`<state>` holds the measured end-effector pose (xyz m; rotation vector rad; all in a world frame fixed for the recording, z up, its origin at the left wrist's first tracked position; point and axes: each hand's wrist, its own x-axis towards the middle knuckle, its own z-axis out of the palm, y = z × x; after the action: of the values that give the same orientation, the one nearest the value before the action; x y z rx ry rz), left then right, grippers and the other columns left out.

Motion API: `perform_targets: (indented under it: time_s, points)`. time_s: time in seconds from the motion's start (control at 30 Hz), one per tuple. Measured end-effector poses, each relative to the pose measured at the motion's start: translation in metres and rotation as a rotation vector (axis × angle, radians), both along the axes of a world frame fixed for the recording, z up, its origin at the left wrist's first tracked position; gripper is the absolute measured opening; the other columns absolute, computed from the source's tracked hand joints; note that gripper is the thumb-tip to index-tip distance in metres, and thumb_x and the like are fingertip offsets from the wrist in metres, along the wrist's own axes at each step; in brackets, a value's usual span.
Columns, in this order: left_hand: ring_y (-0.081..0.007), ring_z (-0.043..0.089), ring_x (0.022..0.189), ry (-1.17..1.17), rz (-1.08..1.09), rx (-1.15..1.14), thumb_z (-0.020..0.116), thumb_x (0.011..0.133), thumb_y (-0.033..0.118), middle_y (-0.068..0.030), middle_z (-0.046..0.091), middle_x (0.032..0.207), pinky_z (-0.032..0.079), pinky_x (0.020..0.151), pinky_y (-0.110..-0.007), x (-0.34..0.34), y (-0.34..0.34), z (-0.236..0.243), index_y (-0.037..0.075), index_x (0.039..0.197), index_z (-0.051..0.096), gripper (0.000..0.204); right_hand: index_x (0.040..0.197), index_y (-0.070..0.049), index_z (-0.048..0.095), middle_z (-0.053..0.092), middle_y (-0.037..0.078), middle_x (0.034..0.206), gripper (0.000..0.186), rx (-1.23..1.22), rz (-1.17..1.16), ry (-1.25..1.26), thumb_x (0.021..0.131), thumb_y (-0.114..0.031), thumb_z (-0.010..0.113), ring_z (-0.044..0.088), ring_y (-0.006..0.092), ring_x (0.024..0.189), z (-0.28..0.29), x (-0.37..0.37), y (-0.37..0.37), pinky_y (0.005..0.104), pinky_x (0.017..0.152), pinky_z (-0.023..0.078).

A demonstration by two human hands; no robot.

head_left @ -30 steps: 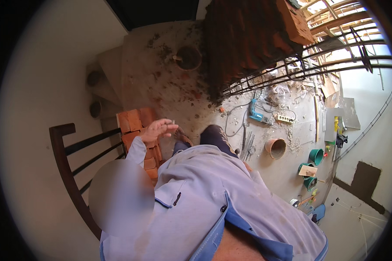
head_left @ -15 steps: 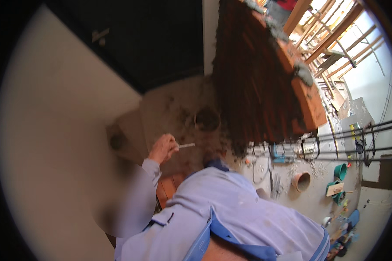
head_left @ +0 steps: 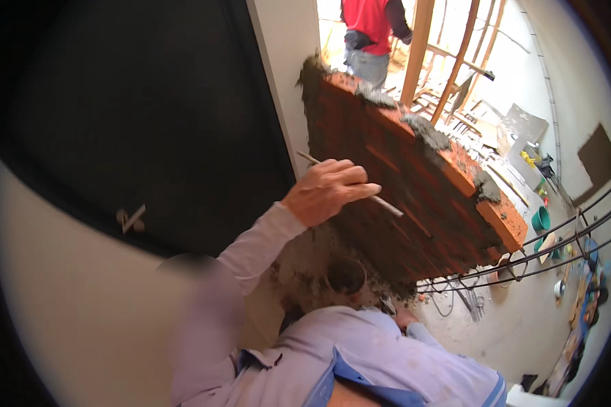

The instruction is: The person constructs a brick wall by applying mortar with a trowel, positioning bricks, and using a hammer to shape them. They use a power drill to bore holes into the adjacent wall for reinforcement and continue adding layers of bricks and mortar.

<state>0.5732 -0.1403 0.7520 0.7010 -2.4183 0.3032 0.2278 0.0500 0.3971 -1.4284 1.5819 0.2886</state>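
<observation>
My left hand (head_left: 329, 193) is raised in front of the brick wall (head_left: 394, 169), its fingers closed around a thin pale stick (head_left: 390, 206). The stick slants down to the right, its ends showing on both sides of the hand. Dark, streaky mortar covers the wall's near face. Bare orange brick and grey mortar lumps show along its top edge. Low beside my body, my right hand (head_left: 404, 317) is partly hidden by my shirt; it looks closed by a small greyish thing whose kind is unclear.
A dark door (head_left: 149, 102) with a lever handle stands at the left. Below the wall sits a round bucket (head_left: 346, 275). Bent steel bars (head_left: 543, 261) cross at the right, near a green bucket (head_left: 540, 218). Beyond the wall, a person in red (head_left: 368, 30) stands by wooden posts.
My left hand has risen and moved right with the stick, up against the wall. My view has turned, bringing the person in red further in. My right hand has come into sight.
</observation>
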Motion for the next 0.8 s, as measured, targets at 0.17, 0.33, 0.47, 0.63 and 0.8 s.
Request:
perform_targets:
  time_s: [0.17,0.33,0.47,0.63,0.8]
  points:
    - [-0.0186,0.06,0.086,0.004,-0.332,-0.071,0.06,0.081,0.004,-0.0006,0.059,0.087,0.05,0.077,-0.032,-0.01,-0.107,0.035,0.016,0.107,0.07,0.031,0.112,-0.003,0.054,0.063,0.013,0.084,0.032,-0.197,-0.363,-0.263,0.094,-0.028,0.058,0.062,0.02,0.063,0.105,0.089,-0.019,0.032,0.056,0.052]
    - [-0.0197,0.06,0.098,0.106,-0.305,-0.055,0.057,0.081,0.001,-0.0007,0.063,0.096,0.051,0.087,-0.034,-0.006,-0.205,0.029,0.018,0.103,0.072,0.032,0.125,-0.008,0.042,0.055,0.007,0.076,0.037,-0.429,-0.804,-1.031,0.099,-0.033,0.053,0.052,0.0123,0.053,0.237,0.178,-0.046,0.026,0.049,0.046]
    - [-0.0207,0.059,0.098,0.112,-0.266,-0.021,0.057,0.076,-0.003,-0.0018,0.061,0.093,0.049,0.087,-0.033,0.006,-0.276,0.02,0.016,0.103,0.073,0.037,0.121,-0.008,0.042,0.053,0.006,0.072,0.039,-0.592,-0.851,-0.995,0.098,-0.036,0.054,0.05,0.012,0.049,0.241,0.209,-0.077,0.0261,0.045,0.045]
    - [-0.0209,0.059,0.097,0.151,-0.209,0.077,0.057,0.08,0.003,-0.0022,0.06,0.091,0.05,0.082,-0.034,0.021,-0.342,0.001,0.017,0.1,0.074,0.03,0.119,-0.008,0.039,0.052,0.005,0.071,0.039,-0.699,-0.871,-1.036,0.098,-0.037,0.054,0.05,0.012,0.049,0.244,0.214,-0.143,0.0259,0.043,0.045]
    - [-0.0211,0.059,0.091,0.153,-0.198,0.125,0.058,0.079,0.005,-0.0023,0.06,0.09,0.049,0.08,-0.033,0.032,-0.362,-0.004,0.015,0.101,0.074,0.029,0.117,-0.005,0.038,0.052,0.007,0.072,0.037,-0.779,-0.967,-1.144,0.099,-0.033,0.053,0.052,0.0134,0.049,0.274,0.217,-0.22,0.0264,0.045,0.046]
